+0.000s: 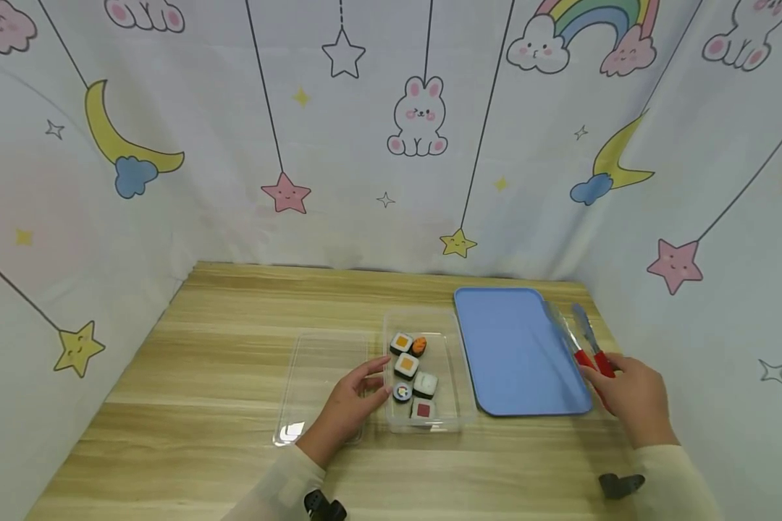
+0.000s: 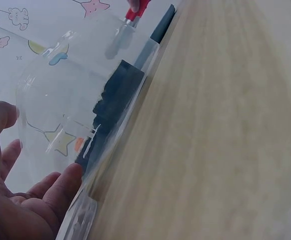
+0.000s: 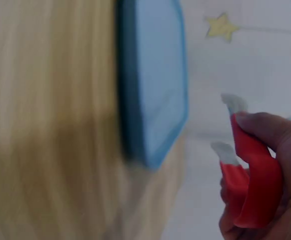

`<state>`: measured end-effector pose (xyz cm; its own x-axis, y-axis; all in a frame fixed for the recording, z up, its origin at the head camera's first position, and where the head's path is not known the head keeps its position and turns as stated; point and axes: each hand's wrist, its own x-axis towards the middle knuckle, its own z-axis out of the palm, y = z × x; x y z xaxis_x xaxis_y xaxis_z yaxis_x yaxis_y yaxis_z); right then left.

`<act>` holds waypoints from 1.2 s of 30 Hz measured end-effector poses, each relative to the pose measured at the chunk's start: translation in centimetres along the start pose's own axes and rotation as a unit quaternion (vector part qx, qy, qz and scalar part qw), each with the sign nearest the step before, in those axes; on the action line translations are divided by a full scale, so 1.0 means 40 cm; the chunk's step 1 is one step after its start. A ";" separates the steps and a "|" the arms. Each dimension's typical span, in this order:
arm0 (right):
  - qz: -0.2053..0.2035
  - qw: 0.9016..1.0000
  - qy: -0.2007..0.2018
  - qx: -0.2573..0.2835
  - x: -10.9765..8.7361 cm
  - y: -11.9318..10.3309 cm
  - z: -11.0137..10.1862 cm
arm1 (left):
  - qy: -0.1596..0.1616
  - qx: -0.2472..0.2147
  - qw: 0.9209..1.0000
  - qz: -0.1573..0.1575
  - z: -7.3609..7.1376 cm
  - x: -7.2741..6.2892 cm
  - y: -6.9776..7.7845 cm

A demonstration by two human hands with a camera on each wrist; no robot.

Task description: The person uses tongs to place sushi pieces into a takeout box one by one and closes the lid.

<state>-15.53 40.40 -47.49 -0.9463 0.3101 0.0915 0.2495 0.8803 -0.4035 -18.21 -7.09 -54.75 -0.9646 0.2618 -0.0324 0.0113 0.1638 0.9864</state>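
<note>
The clear container [image 1: 446, 367], six sushi pieces [image 1: 407, 366] inside, sits on the desk [image 1: 234, 340] just right of my left hand [image 1: 348, 402]; that hand's fingers are spread and slightly bent, the fingertips at the container's left wall; my right hand [image 1: 631, 399] pinches red-handled tongs [image 1: 604, 364] between thumb and fingers, their tips apart, by the right edge of the blue tray [image 1: 521, 354]; a clear lid [image 1: 319, 376] lies left of the container.
</note>
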 end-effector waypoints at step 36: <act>-0.042 0.995 0.056 0.066 -0.044 -0.101 0.025 | 0.016 0.013 0.999 0.035 -0.005 -0.012 0.020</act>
<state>-15.08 35.94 -46.95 -0.9322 0.2814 0.2276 0.1337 0.8521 -0.5060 -17.79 -7.27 -53.91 -0.9692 0.2428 0.0425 0.0858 0.1704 0.9816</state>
